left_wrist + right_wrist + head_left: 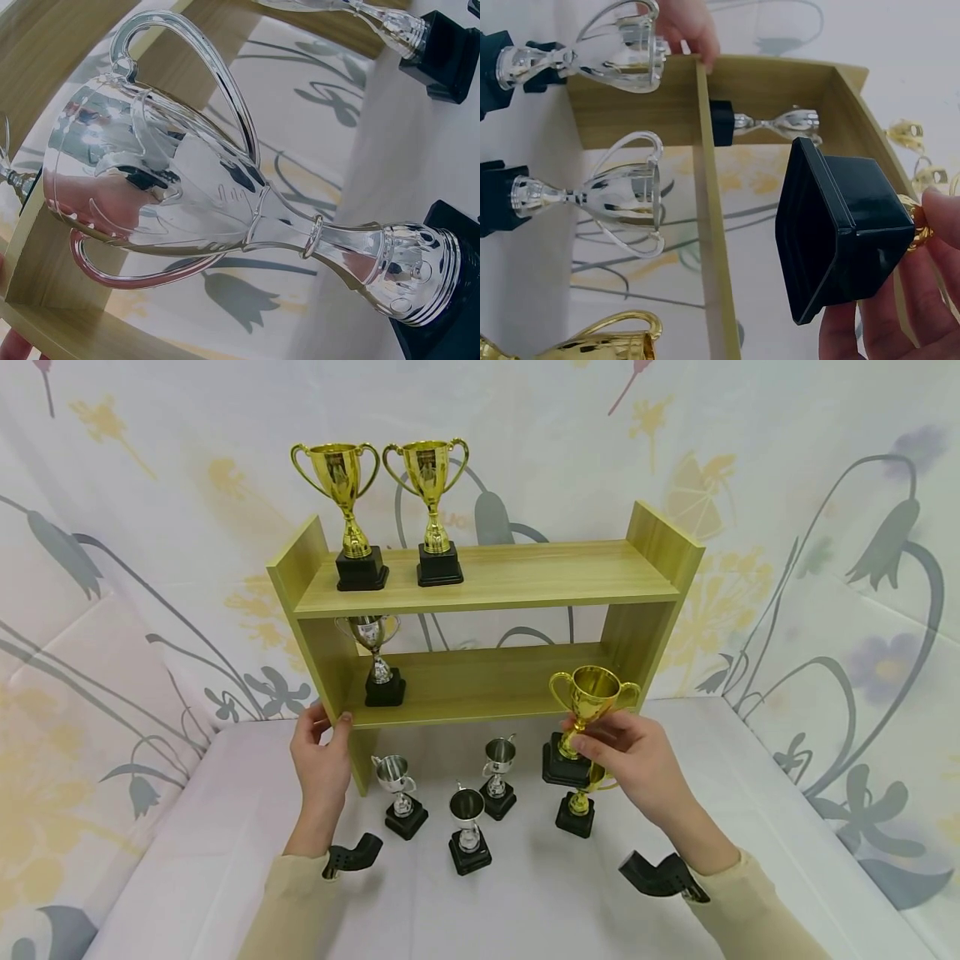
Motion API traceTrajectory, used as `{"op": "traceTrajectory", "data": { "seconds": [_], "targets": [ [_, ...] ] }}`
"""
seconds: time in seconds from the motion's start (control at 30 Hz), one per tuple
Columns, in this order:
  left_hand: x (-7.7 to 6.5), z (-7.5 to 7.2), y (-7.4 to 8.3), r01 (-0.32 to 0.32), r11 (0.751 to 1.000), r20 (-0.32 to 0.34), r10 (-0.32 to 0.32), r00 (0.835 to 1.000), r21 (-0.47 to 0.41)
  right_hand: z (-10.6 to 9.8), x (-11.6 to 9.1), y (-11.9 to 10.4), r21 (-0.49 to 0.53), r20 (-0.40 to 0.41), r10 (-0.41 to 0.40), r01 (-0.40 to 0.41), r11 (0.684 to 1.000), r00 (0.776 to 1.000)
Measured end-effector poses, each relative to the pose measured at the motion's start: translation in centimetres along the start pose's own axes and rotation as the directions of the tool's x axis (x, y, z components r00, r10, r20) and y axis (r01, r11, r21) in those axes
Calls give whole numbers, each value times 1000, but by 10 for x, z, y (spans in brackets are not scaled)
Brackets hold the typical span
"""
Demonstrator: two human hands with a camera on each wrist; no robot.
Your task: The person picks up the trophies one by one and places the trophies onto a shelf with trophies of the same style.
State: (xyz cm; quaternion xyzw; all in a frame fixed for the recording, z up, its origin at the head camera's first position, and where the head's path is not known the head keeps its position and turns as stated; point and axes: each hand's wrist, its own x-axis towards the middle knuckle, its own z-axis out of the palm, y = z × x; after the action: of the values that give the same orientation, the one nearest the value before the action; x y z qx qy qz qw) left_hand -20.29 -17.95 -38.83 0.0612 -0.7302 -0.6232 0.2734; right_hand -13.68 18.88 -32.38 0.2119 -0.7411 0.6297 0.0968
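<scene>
My right hand point(637, 760) grips a gold trophy cup point(594, 689) by its stem, just in front of the lower shelf's right end. In the right wrist view its black base point(840, 232) faces the camera and tilts. My left hand point(322, 768) holds the left side of the wooden shelf unit point(495, 689) at the lower board, thumb in front. Beneath the held cup, another gold trophy point(577, 814) stands on the table, partly hidden by the right hand. A silver trophy point(382, 668) occupies the lower shelf's left end.
Two gold trophies point(341, 477) point(431, 468) stand on the top board's left half. Three silver trophies point(402, 793) point(468, 827) point(498, 777) stand on the white-covered table point(510, 910) below the unit. A flower-patterned cloth point(787, 568) hangs behind.
</scene>
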Motion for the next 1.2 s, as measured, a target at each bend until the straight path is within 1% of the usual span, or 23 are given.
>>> {"op": "traceTrajectory", "data": {
  "seconds": [0.13,0.27,0.5,0.7,0.83,0.97,1.2],
  "targets": [
    [0,0,0,-1,1000,0,1,1000,1,-2,4,-3,-20,2,-21,21,1000,1000],
    [0,0,-1,-1,1000,-2,1,1000,5,-4,8,-7,-16,4,-40,40,999,999],
    [1,1,-4,7,1000,-14,-6,1000,9,-7,14,-13,-9,-7,-52,52,999,999],
    [1,1,-3,1,1000,-10,-1,1000,13,-9,18,-20,-22,-12,-65,65,998,998],
    [2,1,-4,-5,1000,-13,5,1000,11,-9,21,-22,-11,-13,-76,76,997,997],
    [1,1,-4,-7,1000,-11,7,1000,11,-10,25,-26,4,-12,-90,90,996,996],
    [1,1,-4,-2,1000,-14,2,1000,15,-10,31,-32,-10,-4,-103,103,995,995]
  ]
}}
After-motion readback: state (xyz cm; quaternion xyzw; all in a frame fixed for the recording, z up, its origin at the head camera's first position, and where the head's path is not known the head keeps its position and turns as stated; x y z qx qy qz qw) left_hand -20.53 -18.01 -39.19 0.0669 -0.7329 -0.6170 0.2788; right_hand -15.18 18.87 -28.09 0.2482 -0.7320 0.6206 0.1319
